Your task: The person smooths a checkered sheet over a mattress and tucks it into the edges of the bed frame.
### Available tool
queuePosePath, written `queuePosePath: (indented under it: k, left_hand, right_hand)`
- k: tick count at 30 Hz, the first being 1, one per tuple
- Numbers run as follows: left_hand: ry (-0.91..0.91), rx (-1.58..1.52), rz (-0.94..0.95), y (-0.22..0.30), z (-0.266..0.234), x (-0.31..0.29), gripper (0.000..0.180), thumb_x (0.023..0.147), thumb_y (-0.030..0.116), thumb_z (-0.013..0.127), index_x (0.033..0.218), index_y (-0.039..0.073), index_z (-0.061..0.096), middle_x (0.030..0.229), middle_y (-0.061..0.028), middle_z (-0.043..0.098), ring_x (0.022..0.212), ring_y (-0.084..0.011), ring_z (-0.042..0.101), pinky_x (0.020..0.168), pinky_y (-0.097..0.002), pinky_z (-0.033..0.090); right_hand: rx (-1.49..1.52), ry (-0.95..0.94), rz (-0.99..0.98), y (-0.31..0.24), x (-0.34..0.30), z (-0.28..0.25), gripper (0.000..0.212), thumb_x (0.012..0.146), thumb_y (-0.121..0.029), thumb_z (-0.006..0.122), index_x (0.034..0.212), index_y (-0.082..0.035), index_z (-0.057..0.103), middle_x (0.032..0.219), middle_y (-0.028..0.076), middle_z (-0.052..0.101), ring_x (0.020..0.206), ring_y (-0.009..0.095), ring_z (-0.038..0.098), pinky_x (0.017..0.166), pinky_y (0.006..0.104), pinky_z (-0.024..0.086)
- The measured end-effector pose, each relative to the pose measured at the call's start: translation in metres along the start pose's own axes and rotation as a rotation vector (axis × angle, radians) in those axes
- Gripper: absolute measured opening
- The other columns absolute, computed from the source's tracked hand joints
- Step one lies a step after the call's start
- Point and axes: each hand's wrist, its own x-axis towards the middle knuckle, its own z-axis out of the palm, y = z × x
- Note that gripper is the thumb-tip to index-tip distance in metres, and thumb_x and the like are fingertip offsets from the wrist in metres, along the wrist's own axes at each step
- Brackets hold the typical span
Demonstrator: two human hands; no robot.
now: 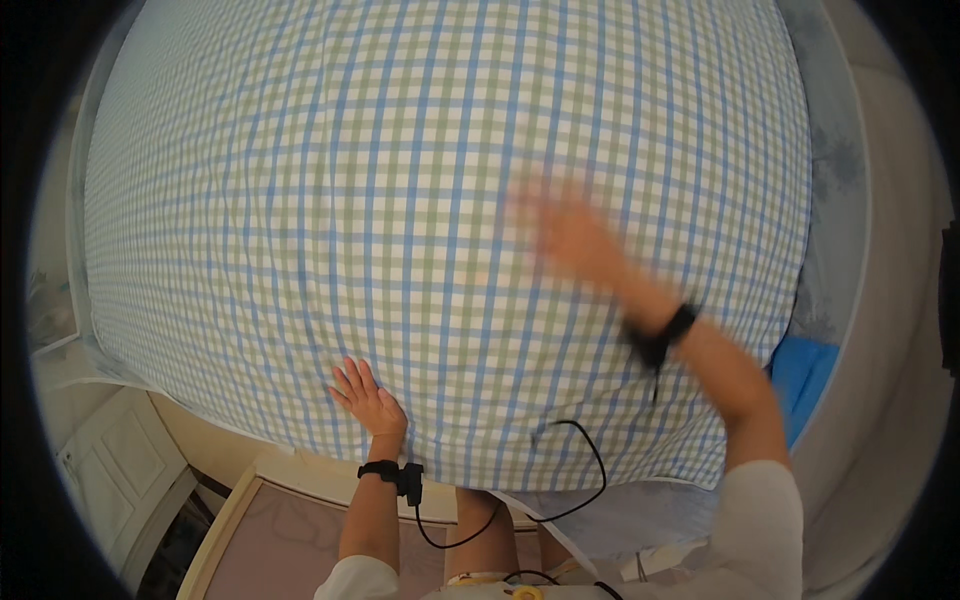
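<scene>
A checked bed cover (pixel 440 250) in blue, green and white spreads over the bed and fills most of the head view. My left hand (pixel 368 402) lies flat on it near the front edge, fingers spread. Farther out and to the right, my right hand (pixel 565 225) is over the cover, smeared by motion, so its fingers cannot be made out. Whether it touches the cloth I cannot tell. Faint creases run through the cover, mostly on its left half. Each wrist wears a black strap with a small device, and a black cable (pixel 603 455) hangs by the front edge.
Grey-blue fabric (pixel 840 200) borders the cover on the right, with a bright blue cloth (pixel 803 385) at the near right corner. A white cabinet (pixel 120 465) stands at the lower left. My legs (pixel 485 535) are close against the bed's front edge.
</scene>
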Motion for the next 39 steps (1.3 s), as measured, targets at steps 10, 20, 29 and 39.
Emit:
queuePosePath:
  k: [10, 20, 29, 39]
  left_hand:
    - [-0.016, 0.009, -0.003, -0.003, -0.001, -0.01, 0.05, 0.095, 0.029, 0.024, 0.142, 0.013, 0.032, 0.149, -0.0085, 0.026, 0.139, -0.0337, 0.015, 0.109, -0.0578, 0.001]
    - [-0.008, -0.013, 0.035, -0.007, 0.005, -0.009, 0.051, 0.096, 0.029, 0.021, 0.142, 0.011, 0.031, 0.149, -0.0104, 0.025, 0.139, -0.0343, 0.014, 0.109, -0.0564, -0.001]
    - [-0.012, 0.016, 0.048, -0.007, -0.005, -0.002, 0.052, 0.097, 0.03, 0.02, 0.143, 0.009, 0.027, 0.151, -0.0086, 0.021, 0.14, -0.0333, 0.01, 0.11, -0.0528, -0.002]
    - [-0.012, 0.038, 0.046, 0.004, 0.0, 0.003, 0.052, 0.096, 0.029, 0.021, 0.144, 0.009, 0.026, 0.151, -0.0106, 0.02, 0.14, -0.0337, 0.011, 0.11, -0.0526, -0.002]
  right_hand:
    - [-0.107, 0.439, 0.17, 0.059, 0.095, -0.121, 0.048, 0.094, -0.03, 0.044, 0.135, -0.005, 0.04, 0.146, 0.014, 0.031, 0.136, 0.031, 0.025, 0.111, 0.0438, 0.019]
    - [-0.408, 0.081, -0.062, 0.057, 0.196, -0.082, 0.045, 0.093, -0.024, 0.044, 0.136, -0.011, 0.039, 0.14, 0.011, 0.039, 0.128, 0.03, 0.037, 0.105, 0.0516, 0.027]
    - [0.113, 0.048, -0.005, -0.036, -0.047, -0.027, 0.047, 0.097, -0.031, 0.039, 0.138, -0.008, 0.035, 0.148, 0.009, 0.027, 0.14, 0.02, 0.015, 0.114, 0.0356, 0.008]
    - [-0.135, 0.03, 0.358, 0.042, -0.044, -0.019, 0.041, 0.095, -0.029, 0.047, 0.132, -0.012, 0.043, 0.135, 0.005, 0.044, 0.122, 0.024, 0.04, 0.106, 0.0426, 0.028]
